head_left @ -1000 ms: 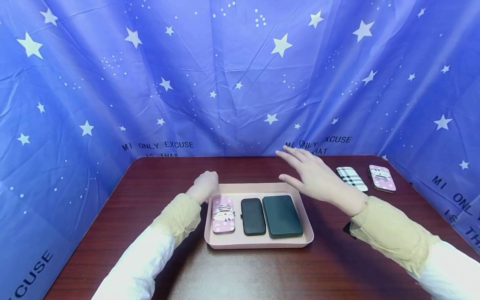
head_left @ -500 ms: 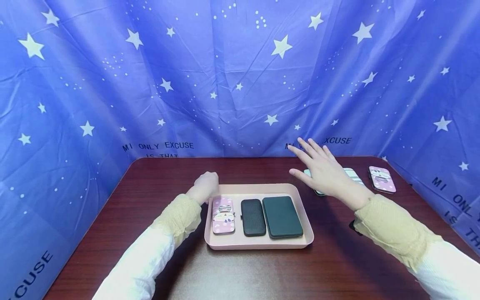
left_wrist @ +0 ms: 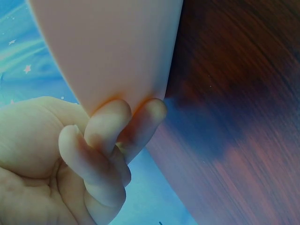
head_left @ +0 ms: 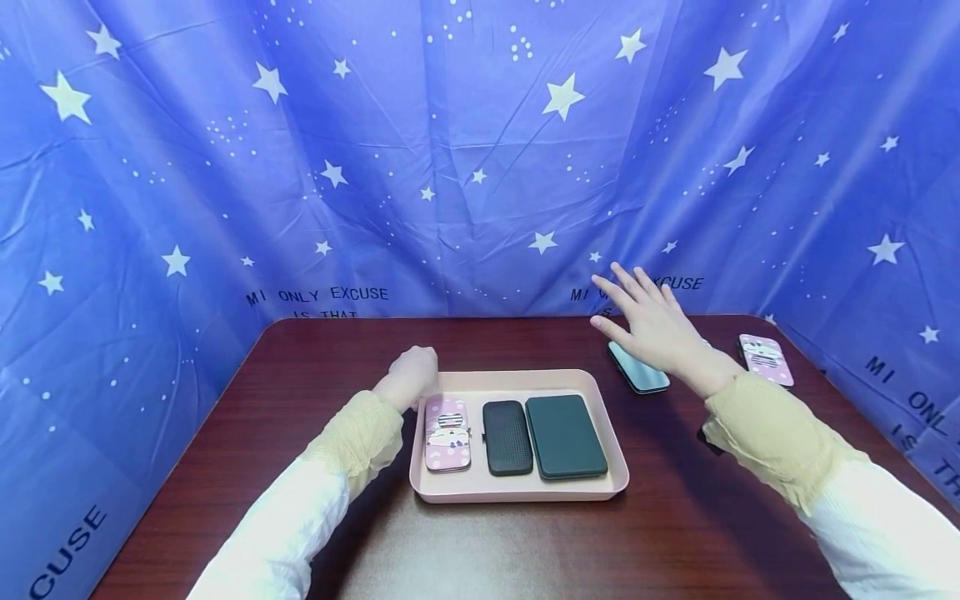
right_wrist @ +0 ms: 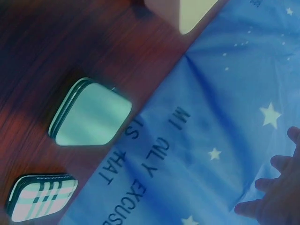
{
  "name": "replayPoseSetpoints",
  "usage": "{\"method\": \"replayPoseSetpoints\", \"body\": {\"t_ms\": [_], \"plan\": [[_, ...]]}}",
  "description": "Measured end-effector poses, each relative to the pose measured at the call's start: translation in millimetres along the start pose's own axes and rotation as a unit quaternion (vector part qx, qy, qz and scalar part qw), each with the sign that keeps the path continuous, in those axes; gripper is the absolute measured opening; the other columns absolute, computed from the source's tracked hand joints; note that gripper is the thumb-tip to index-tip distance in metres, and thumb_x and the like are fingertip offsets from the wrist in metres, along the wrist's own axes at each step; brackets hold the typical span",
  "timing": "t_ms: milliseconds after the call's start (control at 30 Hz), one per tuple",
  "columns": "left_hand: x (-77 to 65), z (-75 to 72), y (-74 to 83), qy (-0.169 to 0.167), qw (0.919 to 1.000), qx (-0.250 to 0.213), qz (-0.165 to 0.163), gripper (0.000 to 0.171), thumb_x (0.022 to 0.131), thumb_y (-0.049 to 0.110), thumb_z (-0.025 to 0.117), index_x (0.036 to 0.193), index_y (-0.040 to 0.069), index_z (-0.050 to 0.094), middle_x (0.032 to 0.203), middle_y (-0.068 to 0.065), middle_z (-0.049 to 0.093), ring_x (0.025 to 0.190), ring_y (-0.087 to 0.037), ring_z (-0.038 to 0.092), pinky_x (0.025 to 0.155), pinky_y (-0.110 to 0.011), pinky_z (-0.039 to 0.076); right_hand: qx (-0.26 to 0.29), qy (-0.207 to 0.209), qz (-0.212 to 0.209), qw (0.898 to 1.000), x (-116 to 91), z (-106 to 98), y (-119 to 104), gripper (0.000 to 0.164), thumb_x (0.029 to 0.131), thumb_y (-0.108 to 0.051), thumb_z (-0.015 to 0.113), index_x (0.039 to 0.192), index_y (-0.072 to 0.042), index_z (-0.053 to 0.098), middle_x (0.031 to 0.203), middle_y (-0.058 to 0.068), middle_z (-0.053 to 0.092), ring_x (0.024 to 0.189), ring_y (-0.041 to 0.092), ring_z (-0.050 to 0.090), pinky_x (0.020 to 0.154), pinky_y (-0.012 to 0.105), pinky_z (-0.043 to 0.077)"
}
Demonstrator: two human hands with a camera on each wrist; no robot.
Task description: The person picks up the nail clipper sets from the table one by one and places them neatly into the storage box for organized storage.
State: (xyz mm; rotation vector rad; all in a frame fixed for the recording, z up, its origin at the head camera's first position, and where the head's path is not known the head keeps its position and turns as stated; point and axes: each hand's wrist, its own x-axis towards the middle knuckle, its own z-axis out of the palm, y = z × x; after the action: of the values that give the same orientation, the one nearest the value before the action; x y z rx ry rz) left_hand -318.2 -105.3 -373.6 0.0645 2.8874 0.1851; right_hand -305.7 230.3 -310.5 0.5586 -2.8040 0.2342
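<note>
My left hand point(head_left: 411, 377) grips the back left corner of a pale pink tray point(head_left: 517, 496). In the left wrist view, bent fingertips touch the tray's outer wall point(left_wrist: 112, 51). Inside the tray lie a pink patterned case point(head_left: 447, 454), a black textured case point(head_left: 507, 437) and a larger dark green case point(head_left: 566, 435). My right hand point(head_left: 654, 329) is raised with fingers spread, holding nothing. In the head view it partly covers a light green case point(head_left: 636, 372) on the table. The right wrist view shows this light green case point(right_wrist: 93, 115) apart from the fingers.
A plaid case point(right_wrist: 44, 199) lies beside the light green one, mostly hidden in the head view. Another pink patterned case point(head_left: 767, 360) is at the table's right back. A blue star-printed curtain point(head_left: 480, 167) hangs behind the dark red wooden table point(head_left: 330, 350).
My right hand has moved right and farther back, fingers spread, uncovering part of the light green case and covering the plaid one. The left hand stays at the tray's corner.
</note>
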Motion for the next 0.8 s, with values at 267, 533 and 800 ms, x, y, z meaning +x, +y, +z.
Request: {"method": "replayPoseSetpoints", "body": {"t_ms": [267, 533, 800], "plan": [[0.0, 0.4, 0.2, 0.009, 1.0000, -0.002, 0.001, 0.029, 0.071, -0.005, 0.062, 0.099, 0.000, 0.059, 0.097, -0.018, 0.064, 0.058, -0.022, 0.062, 0.039, -0.028, 0.051, 0.043, -0.018, 0.031, 0.998, 4.7, 9.2, 23.7, 0.062, 0.098, -0.053, 0.036, 0.149, -0.021, 0.025, 0.157, 0.015, 0.012, 0.143, 0.043, 0.005, 0.105, 0.075, 0.007], [0.2, 1.2, -0.4, 0.009, 0.9999, -0.006, -0.001, 0.028, 0.072, -0.005, 0.063, 0.099, 0.000, 0.060, 0.101, -0.019, 0.065, 0.056, -0.022, 0.063, 0.040, -0.029, 0.052, 0.060, -0.038, 0.063, 0.995, 5.3, 22.2, 40.0, 0.062, 0.098, -0.052, 0.033, 0.150, -0.019, 0.023, 0.156, 0.020, 0.010, 0.141, 0.048, 0.003, 0.103, 0.076, 0.007], [-0.9, 0.8, -0.3, 0.011, 0.9999, -0.005, 0.001, 0.029, 0.072, -0.004, 0.062, 0.100, 0.000, 0.059, 0.099, -0.019, 0.065, 0.055, -0.021, 0.063, 0.039, -0.028, 0.051, 0.048, -0.039, 0.083, 0.995, 7.0, 53.1, 57.3, 0.060, 0.100, -0.052, 0.024, 0.150, -0.020, 0.023, 0.156, 0.019, 0.011, 0.140, 0.049, 0.006, 0.103, 0.077, 0.008]]}}
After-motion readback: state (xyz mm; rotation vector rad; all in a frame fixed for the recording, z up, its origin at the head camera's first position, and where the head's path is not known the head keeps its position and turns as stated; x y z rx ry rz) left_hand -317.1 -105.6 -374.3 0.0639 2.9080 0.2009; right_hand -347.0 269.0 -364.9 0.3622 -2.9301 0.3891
